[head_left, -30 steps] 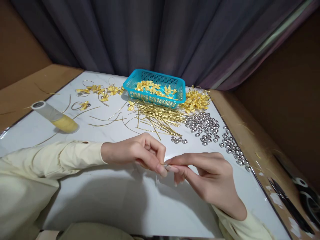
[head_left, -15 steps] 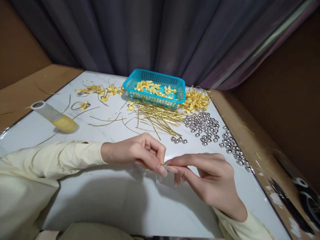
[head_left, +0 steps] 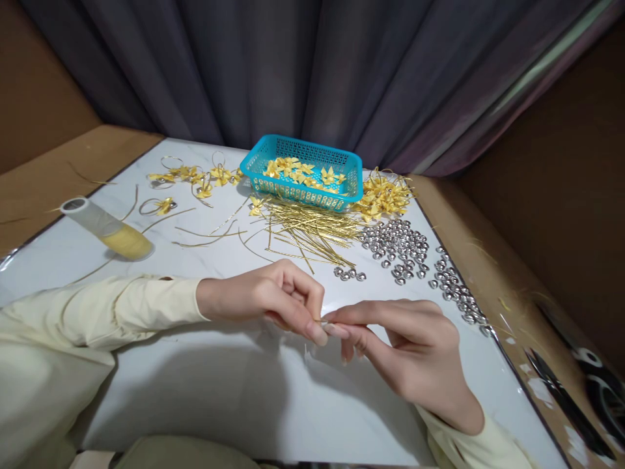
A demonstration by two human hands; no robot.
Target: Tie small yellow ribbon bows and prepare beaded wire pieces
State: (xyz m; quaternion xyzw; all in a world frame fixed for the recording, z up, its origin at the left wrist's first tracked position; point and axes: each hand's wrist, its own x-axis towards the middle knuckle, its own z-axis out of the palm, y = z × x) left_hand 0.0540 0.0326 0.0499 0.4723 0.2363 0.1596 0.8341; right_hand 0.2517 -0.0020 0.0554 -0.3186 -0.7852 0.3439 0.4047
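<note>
My left hand (head_left: 273,296) and my right hand (head_left: 405,345) meet fingertip to fingertip low over the white table (head_left: 205,384). Both pinch one tiny gold piece (head_left: 321,320) between thumb and forefinger; most of it is hidden by the fingers. Just beyond the hands lies a loose pile of gold strips (head_left: 307,231). A spread of small silver beads (head_left: 400,244) lies to the right of it, with three beads (head_left: 349,275) nearest my fingers.
A teal basket (head_left: 303,189) with gold bows stands at the back. More gold bows (head_left: 383,195) lie to its right and others (head_left: 195,176) to its left. A tube of gold material (head_left: 107,228) lies on the left. Scissors (head_left: 561,384) rest off the table's right edge.
</note>
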